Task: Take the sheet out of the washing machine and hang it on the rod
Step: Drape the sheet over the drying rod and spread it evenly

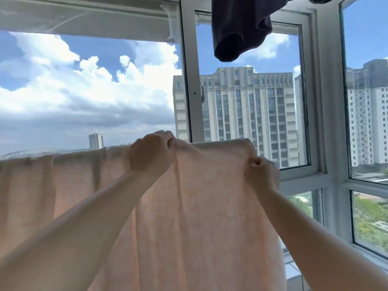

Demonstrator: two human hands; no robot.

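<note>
Head view: left hand (150, 153) and right hand (262, 175) pinch the draped sheet's (199, 206) top edge.

Rod entirely under the draped sheet (199, 206) (lower hem cut off); dark garment (239, 28) top out of frame.

One peach sheet (199, 206) is hanging along the top edge, and two hands are gripping it: one left hand (150, 153) and one right hand (262, 175), two bare forearms reaching up. One dark garment (241, 28) is dangling overhead. Three big window panes (247, 59) are showing up top, two smaller ones lower right, with about three large tower blocks (247, 114) standing outside, far ones too small to count.
</note>
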